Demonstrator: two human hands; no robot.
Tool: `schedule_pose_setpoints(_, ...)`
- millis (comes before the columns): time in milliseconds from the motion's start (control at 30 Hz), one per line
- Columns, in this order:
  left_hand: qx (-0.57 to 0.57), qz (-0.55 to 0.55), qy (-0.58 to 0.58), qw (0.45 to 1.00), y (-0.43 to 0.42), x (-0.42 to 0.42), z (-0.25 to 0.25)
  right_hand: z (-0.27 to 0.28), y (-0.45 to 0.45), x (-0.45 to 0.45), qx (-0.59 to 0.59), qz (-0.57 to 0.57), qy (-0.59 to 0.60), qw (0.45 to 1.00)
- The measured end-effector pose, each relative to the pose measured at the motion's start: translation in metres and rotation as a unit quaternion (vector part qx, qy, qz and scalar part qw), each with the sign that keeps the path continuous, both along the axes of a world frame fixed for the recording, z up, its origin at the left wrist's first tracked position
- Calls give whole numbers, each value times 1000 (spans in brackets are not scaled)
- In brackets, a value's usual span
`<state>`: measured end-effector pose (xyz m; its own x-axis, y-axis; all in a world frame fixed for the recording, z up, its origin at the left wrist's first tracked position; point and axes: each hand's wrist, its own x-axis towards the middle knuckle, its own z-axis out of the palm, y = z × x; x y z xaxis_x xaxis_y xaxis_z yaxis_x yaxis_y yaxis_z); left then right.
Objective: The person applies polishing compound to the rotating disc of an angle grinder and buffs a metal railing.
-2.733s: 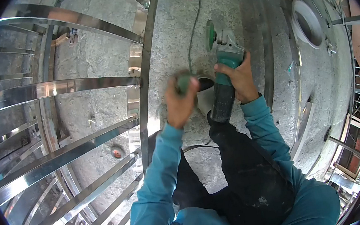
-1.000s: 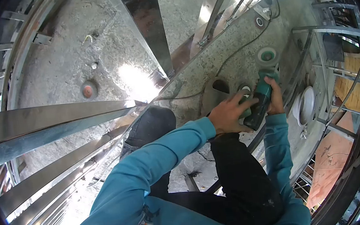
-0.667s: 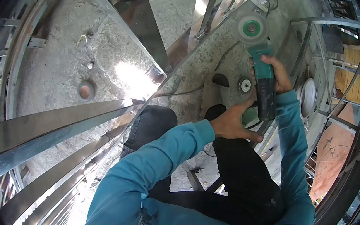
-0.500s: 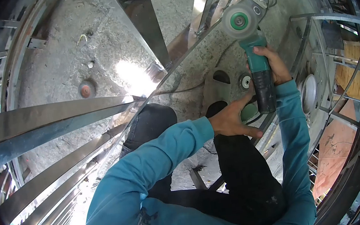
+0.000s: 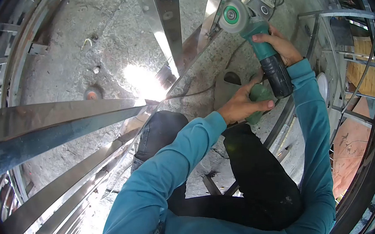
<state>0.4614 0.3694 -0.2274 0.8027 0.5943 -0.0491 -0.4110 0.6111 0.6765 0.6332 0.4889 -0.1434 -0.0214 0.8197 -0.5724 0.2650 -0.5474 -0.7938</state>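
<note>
My right hand [image 5: 280, 45] is wrapped around the teal body of an angle grinder [image 5: 264, 45]. The grinder's round disc with a green centre [image 5: 231, 15] faces up toward me, and its black rear handle points down toward my left hand. Beside that handle, my left hand [image 5: 243, 104] has its thumb across a green rounded object [image 5: 260, 93], the fingers curling behind it. I cannot make out what kind of object it is. A flat grey-brown piece with a dark opening [image 5: 224, 95] lies behind my left hand, partly hidden.
Long shiny metal bars [image 5: 55, 117] fan out on the left and meet a diagonal rail [image 5: 187, 69]. A small round disc [image 5: 92, 94] lies on the rough concrete floor [image 5: 72, 60]. Metal frames [image 5: 341, 15] and an orange-brown sheet [image 5: 352, 150] stand at the right.
The grinder has tilted, its disc moving left and up. My left hand has shifted upward, and more of the green object now shows around its thumb. The view has shifted slightly.
</note>
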Motion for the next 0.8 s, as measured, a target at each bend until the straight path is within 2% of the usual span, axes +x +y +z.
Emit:
schedule_pose_setpoints(133, -52, -4, -38, 998, 2, 3, -8, -7, 3, 3, -1, -31, 5, 1000)
schedule_pose_setpoints(233, -27, -2, 16, 1000, 1, 8, -14, -6, 0, 1, 4, -32, -12, 999)
schedule_pose_setpoints(467, -49, -9, 5, 999, -3, 18, -29, -8, 2, 6, -4, -9, -21, 1000)
schedule_pose_setpoints(667, -27, -5, 15, 1000, -7, 23, -36, -10, -1, 1, 45, 10, -38, 998)
schedule_pose_setpoints(733, -57, -16, -7, 998, -2, 10, -17, -6, -1, -3, 21, 20, -35, 999)
schedule_pose_setpoints(800, -59, -5, -23, 998, -3, 12, -20, -3, -1, -5, 14, 18, -38, 999)
